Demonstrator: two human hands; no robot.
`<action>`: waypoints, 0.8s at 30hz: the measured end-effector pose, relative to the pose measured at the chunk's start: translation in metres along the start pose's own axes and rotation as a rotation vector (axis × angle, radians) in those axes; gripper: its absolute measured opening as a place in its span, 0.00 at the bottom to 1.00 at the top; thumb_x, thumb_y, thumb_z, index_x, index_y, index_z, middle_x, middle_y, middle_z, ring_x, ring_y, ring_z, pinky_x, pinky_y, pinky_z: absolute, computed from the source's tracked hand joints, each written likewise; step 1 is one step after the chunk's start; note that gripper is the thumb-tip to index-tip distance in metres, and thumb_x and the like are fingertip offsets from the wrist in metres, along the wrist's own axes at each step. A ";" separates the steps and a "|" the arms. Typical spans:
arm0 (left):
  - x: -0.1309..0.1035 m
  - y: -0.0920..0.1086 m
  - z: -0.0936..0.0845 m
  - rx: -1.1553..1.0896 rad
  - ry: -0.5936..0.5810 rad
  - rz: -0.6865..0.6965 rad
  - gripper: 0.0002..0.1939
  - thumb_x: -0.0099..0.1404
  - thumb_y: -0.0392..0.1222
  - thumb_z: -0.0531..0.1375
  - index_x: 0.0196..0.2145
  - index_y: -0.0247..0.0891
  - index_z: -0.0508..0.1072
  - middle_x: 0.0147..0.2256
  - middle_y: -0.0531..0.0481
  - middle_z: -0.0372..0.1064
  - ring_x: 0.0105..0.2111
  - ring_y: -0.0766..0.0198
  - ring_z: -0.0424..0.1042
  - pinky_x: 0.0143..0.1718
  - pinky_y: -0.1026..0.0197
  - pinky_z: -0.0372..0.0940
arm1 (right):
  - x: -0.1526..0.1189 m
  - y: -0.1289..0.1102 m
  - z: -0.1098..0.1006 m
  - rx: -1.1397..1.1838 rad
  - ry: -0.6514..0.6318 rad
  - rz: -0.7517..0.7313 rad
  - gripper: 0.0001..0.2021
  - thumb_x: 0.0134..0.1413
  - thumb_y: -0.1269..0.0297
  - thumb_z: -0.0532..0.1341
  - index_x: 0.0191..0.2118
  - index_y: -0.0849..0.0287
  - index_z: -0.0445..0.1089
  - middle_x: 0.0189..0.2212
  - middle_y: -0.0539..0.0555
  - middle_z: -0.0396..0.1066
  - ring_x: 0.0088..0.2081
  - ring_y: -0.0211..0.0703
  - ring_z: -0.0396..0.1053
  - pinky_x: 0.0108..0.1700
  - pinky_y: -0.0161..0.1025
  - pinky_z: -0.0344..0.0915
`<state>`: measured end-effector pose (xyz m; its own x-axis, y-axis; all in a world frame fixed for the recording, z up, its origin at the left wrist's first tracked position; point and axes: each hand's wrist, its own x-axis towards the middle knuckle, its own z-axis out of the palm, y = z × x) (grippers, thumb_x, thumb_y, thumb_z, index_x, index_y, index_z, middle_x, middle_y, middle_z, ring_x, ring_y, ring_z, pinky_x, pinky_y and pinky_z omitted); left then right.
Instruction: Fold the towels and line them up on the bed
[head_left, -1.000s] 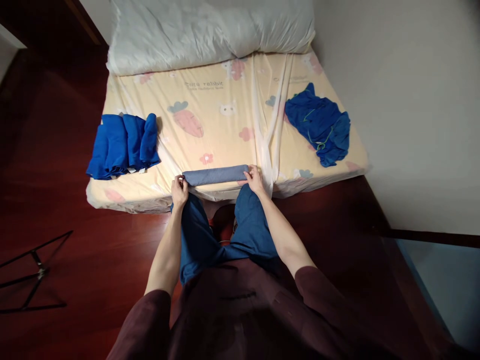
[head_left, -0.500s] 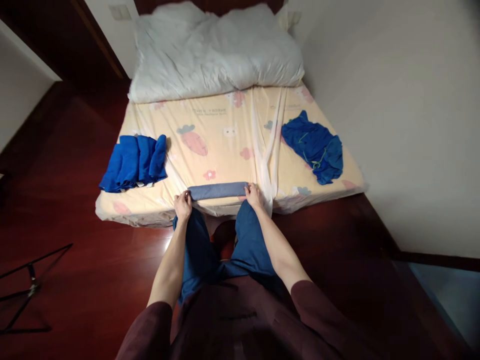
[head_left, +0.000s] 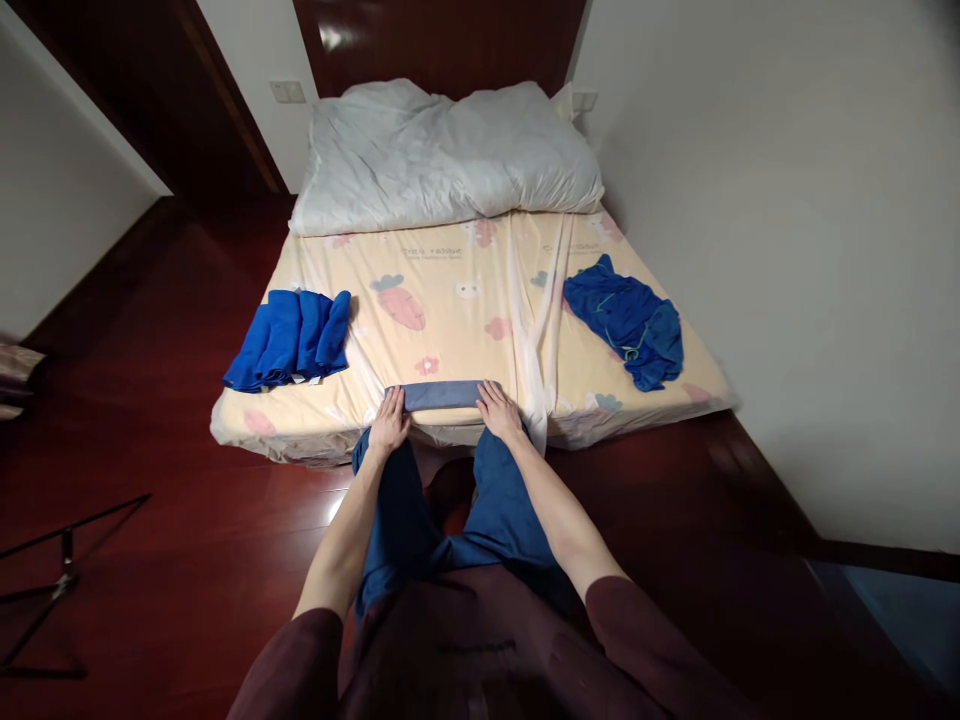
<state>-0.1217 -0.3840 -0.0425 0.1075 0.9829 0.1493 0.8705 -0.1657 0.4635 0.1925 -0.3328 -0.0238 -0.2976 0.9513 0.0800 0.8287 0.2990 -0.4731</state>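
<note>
- Head view: a grey-blue folded cloth (head_left: 436, 395) lies flat along the near edge of the bed (head_left: 450, 300), a narrow strip running left to right.
- The left hand (head_left: 391, 424) rests palm down on the cloth's left end, fingers laid flat and close together, pinching nothing.
- The right hand (head_left: 497, 410) rests on the cloth's right end in the same way, fingers flat on the fabric with no closed grip.
- Both forearms reach out from dark red sleeves (head_left: 289, 660) over legs in blue trousers (head_left: 405, 510).
- A stack of bright blue folded cloths (head_left: 291, 338) sits on the bed's left side, well apart from the hands.
- A crumpled blue garment (head_left: 626, 320) lies on the bed's right side, near the wall.
- A white duvet (head_left: 442, 155) is bunched at the head of the bed.
- The floor (head_left: 150, 470) is dark red wood.
</note>
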 end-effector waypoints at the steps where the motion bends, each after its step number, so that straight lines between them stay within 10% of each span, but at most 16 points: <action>1: -0.001 -0.001 0.001 0.000 -0.003 -0.010 0.37 0.72 0.44 0.51 0.75 0.29 0.52 0.74 0.34 0.47 0.76 0.47 0.43 0.75 0.40 0.47 | 0.000 0.001 0.000 -0.009 -0.011 0.013 0.27 0.72 0.60 0.52 0.72 0.61 0.63 0.73 0.60 0.56 0.76 0.53 0.51 0.74 0.55 0.56; 16: -0.025 -0.002 0.001 -0.035 0.085 -0.312 0.46 0.63 0.42 0.61 0.74 0.24 0.50 0.73 0.24 0.47 0.75 0.36 0.45 0.74 0.34 0.45 | -0.021 0.002 -0.004 0.040 0.029 0.354 0.33 0.66 0.63 0.58 0.73 0.64 0.56 0.73 0.69 0.55 0.76 0.58 0.47 0.75 0.62 0.46; 20: -0.050 0.010 -0.003 0.034 0.229 -0.231 0.43 0.66 0.40 0.58 0.74 0.22 0.50 0.74 0.25 0.44 0.75 0.38 0.45 0.73 0.37 0.49 | -0.056 -0.016 -0.004 0.149 0.278 0.265 0.28 0.67 0.67 0.53 0.70 0.66 0.60 0.70 0.69 0.60 0.74 0.54 0.54 0.74 0.55 0.53; 24: -0.064 0.022 -0.004 0.064 0.167 -0.016 0.35 0.68 0.33 0.52 0.72 0.30 0.57 0.74 0.34 0.50 0.74 0.46 0.51 0.73 0.42 0.52 | -0.077 -0.037 -0.003 0.490 0.247 0.279 0.20 0.65 0.65 0.57 0.60 0.63 0.69 0.58 0.65 0.73 0.56 0.47 0.74 0.65 0.45 0.67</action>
<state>-0.1117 -0.4505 -0.0380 0.0172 0.9576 0.2876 0.9008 -0.1397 0.4112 0.1862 -0.4171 -0.0104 0.0662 0.9955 0.0678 0.5278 0.0227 -0.8491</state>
